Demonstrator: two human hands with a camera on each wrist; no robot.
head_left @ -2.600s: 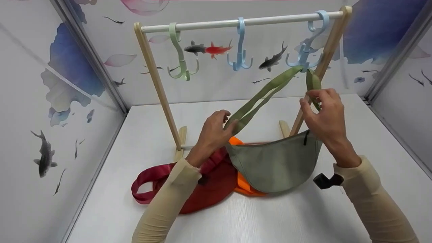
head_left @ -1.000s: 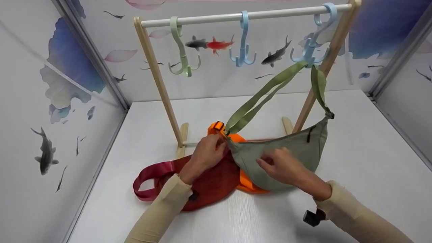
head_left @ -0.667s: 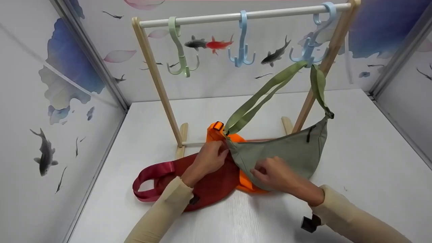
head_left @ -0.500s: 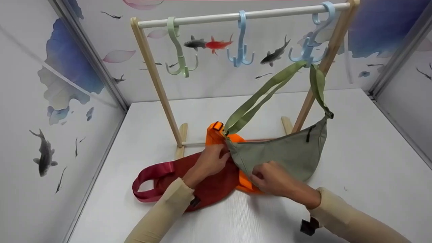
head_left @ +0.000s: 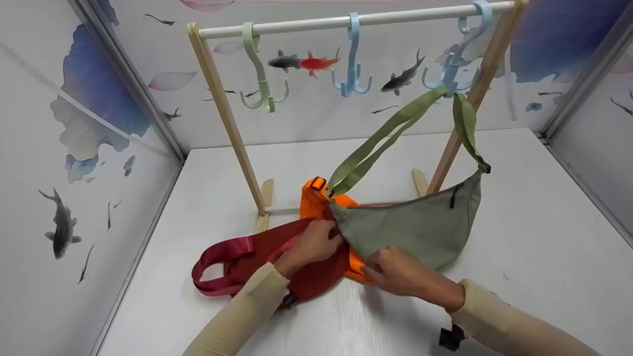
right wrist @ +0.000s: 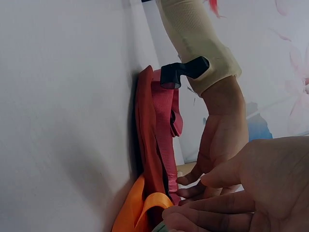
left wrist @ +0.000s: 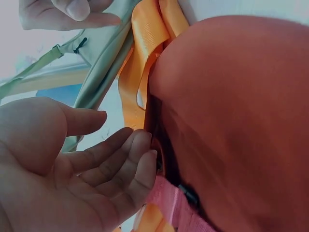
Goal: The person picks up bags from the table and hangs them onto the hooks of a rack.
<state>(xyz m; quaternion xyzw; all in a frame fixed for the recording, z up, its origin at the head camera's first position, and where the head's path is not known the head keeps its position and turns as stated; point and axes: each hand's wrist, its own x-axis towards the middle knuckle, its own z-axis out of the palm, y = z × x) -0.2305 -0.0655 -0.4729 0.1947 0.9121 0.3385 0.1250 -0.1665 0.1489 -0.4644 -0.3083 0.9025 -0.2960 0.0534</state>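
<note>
A grey-green crescent-shaped bag hangs by its olive strap from the right blue hook. Its body reaches down to the table. Left of it lies a dark red bag with a wine-coloured strap. An orange bag is mostly hidden under these two. My left hand is over the red bag; in the left wrist view its fingertips touch the bag's edge, thumb apart. My right hand is before the green bag's lower edge, fingers loosely bent; no grip on anything shows.
The rack has wooden legs and a white top rail. A light green hook and a middle blue hook hang on it without bags. Patterned walls stand behind and at both sides of the white table.
Both hands have left the olive strap and come down. The right hand has crossed leftward to the green bag's lower edge; the left has slid down onto the red bag. The green bag stays hanging.
</note>
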